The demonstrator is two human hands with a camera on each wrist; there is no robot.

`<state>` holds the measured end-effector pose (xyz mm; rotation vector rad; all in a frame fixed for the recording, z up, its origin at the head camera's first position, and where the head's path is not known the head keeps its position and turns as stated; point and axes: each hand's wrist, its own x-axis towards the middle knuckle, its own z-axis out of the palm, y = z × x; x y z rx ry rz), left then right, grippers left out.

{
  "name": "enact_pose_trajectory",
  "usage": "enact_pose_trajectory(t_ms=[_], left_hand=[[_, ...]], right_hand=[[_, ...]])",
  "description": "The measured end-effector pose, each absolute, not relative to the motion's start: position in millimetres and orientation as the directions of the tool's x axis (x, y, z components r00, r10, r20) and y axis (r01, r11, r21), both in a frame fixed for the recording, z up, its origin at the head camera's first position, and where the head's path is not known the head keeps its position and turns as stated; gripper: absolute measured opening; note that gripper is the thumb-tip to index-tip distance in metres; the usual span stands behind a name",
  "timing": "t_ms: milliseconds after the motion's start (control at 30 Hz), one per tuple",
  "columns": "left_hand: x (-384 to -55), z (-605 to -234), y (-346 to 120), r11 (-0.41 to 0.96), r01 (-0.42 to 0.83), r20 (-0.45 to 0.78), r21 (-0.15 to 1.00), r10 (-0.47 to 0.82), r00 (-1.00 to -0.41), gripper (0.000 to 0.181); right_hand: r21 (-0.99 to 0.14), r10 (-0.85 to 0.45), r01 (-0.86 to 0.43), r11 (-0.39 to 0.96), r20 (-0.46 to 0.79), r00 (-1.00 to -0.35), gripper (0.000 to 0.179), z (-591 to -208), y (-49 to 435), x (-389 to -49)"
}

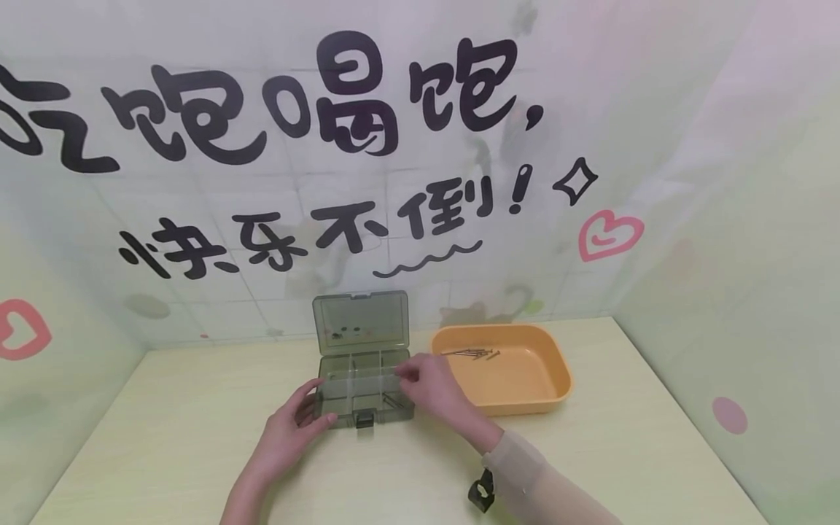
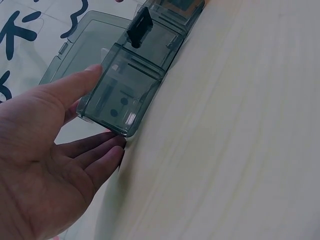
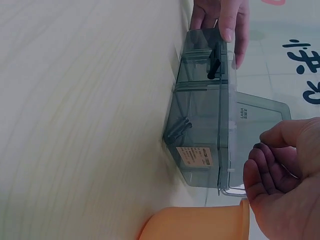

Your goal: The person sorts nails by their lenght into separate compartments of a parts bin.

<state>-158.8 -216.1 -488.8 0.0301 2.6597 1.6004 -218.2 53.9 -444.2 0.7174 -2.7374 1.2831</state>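
A grey see-through compartment box (image 1: 352, 384) stands on the table with its lid (image 1: 362, 321) raised against the wall side. My left hand (image 1: 289, 430) grips the box's left end, thumb on the front corner, as the left wrist view shows too. Over the right side of the box is my right hand (image 1: 433, 386), thumb and fingertips pinched together. A small dark thing (image 3: 258, 146) shows between them; its kind is unclear. Several screws (image 3: 179, 131) lie in the front right compartment. More long screws (image 1: 474, 354) lie in the orange tray (image 1: 518, 405).
The tray stands just right of the box, close to my right forearm. Behind the table rises a printed wall covering (image 1: 459, 277) with large black characters. The box's dark latch (image 1: 364, 418) hangs at its front.
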Motion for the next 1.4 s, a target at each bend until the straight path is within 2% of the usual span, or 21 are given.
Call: enact_pose_trajectory(t_ms=[400, 667, 900, 1167, 1400], left_hand=[[-159.2, -489.0, -215.3, 0.482, -0.010, -0.030, 0.876, 0.033, -0.999, 0.074], [-159.8, -489.2, -216.8, 0.471, -0.034, -0.057, 0.881, 0.035, -0.998, 0.075], [-159.5, -489.3, -216.6, 0.464, -0.031, -0.052, 0.885, 0.034, -0.998, 0.075], [-159.2, -489.7, -215.4, 0.473, -0.022, -0.044, 0.881, 0.037, -0.998, 0.074], [-158.4, -486.4, -214.8, 0.474, -0.024, -0.042, 0.880, 0.026, -0.999, 0.072]], right_hand=[[-0.778, -0.353, -0.362, 0.514, 0.193, -0.915, 0.019, -435.0, 63.2, -218.8], [-0.786, -0.354, -0.414, 0.459, 0.266, -0.897, 0.018, -439.7, 76.5, -223.9], [-0.830, -0.251, -0.396, 0.393, 0.318, -0.914, 0.012, -442.5, 99.3, -228.7], [-0.858, -0.163, -0.320, 0.401, 0.276, -0.947, 0.011, -448.6, 122.3, -237.6], [-0.854, -0.169, -0.300, 0.425, 0.251, -0.953, 0.014, -454.7, 137.1, -253.0]])
